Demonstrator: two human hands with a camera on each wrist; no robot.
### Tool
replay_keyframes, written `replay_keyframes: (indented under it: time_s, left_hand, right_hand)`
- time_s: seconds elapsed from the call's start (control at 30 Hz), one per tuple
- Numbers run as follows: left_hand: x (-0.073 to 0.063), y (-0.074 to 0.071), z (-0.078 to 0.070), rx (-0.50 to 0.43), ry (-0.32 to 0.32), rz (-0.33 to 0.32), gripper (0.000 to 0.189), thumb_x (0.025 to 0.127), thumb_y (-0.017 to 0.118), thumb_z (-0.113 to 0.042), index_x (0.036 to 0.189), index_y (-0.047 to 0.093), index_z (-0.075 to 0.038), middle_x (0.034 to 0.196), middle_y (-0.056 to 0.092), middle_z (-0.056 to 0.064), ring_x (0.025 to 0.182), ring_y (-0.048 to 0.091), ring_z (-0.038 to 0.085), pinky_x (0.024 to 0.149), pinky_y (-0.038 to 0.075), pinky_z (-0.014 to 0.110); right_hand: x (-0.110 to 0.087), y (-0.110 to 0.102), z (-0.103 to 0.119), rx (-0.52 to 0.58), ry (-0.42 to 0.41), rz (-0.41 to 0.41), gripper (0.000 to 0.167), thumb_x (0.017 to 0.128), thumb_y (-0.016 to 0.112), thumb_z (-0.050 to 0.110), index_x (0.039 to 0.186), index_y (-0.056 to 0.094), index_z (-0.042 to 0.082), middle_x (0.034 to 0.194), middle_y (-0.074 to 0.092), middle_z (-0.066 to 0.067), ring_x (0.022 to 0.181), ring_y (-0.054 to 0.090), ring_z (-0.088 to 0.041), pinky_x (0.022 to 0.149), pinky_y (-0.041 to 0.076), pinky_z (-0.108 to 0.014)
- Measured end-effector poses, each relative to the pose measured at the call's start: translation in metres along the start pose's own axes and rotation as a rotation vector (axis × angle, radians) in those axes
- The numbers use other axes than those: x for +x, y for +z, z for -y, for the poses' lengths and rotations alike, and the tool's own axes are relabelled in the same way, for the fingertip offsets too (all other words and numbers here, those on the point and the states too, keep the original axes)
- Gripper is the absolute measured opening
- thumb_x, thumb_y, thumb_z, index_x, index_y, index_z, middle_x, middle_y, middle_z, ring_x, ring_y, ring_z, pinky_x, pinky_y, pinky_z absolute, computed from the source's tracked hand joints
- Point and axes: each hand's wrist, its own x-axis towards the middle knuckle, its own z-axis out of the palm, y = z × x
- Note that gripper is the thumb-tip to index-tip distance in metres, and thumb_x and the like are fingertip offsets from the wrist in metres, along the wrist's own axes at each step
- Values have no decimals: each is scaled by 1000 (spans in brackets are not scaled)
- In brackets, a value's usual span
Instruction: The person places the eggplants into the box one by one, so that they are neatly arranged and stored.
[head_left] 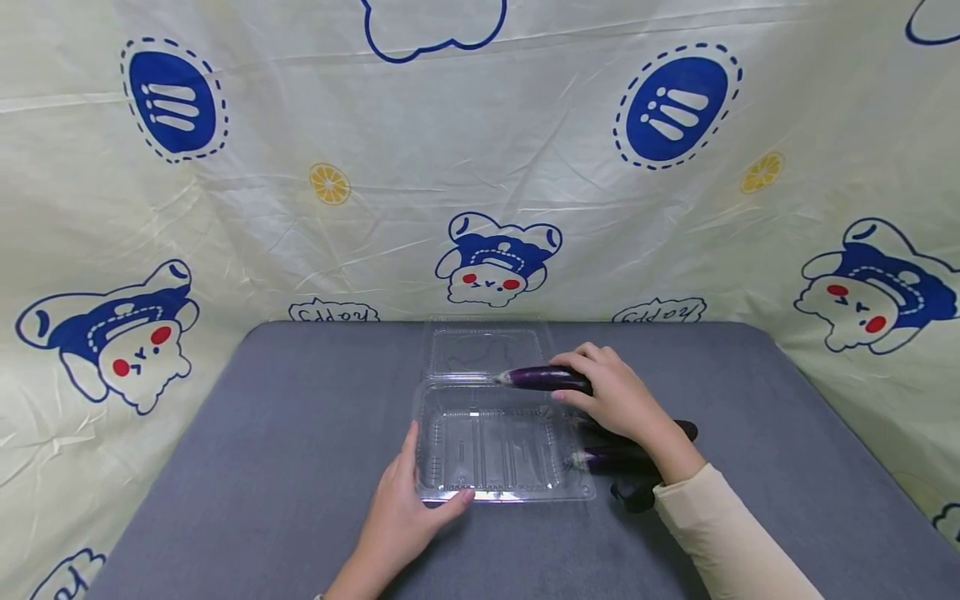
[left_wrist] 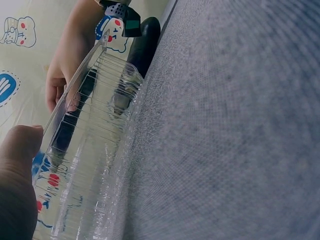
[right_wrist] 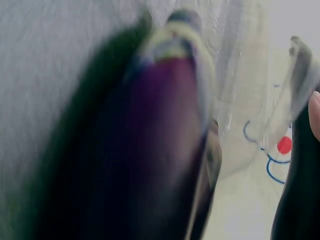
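Observation:
My right hand (head_left: 615, 392) holds a slim dark purple eggplant (head_left: 540, 378) above the hinge side of a clear plastic clamshell box (head_left: 480, 497). The eggplant's pale stem end points left, over the box. In the right wrist view this held eggplant (right_wrist: 295, 185) stands at the right edge, a fingertip on it. My left hand (head_left: 405, 508) grips the box's near left corner, thumb at the front rim and fingers along the left side. The box lies with its lid (head_left: 483, 350) folded back, away from me. Another eggplant (head_left: 615, 458) lies at the box's right side.
In front of that eggplant lies a dark vegetable with a curled tip (head_left: 636, 497), partly under the right forearm; it looks dark green and blurred in the right wrist view. A further dark rounded end (head_left: 686, 430) shows past the wrist. A patterned curtain (head_left: 480, 167) hangs behind the grey table (head_left: 315, 433).

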Motion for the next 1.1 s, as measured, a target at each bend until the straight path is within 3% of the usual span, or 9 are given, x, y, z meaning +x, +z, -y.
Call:
replay_keyframes:
  time_s: [0.47, 1.1]
  left_hand:
    - [1, 1, 1, 19, 15, -14, 115, 70, 85, -54, 156, 26, -7, 144, 52, 21, 126, 56, 35, 103, 46, 51]
    - [1, -1, 1, 39, 20, -1, 115, 71, 81, -61, 157, 26, -7, 142, 54, 23, 123, 57, 36, 99, 48, 54]
  right_hand:
    - [10, 22, 28, -11, -55, 25, 42, 90, 71, 42, 128, 64, 27, 118, 61, 2, 105, 52, -21, 84, 46, -42]
    - [14, 43, 56, -45, -242, 55, 44, 89, 74, 33, 131, 64, 22, 116, 61, 0, 104, 53, -21, 89, 46, -44]
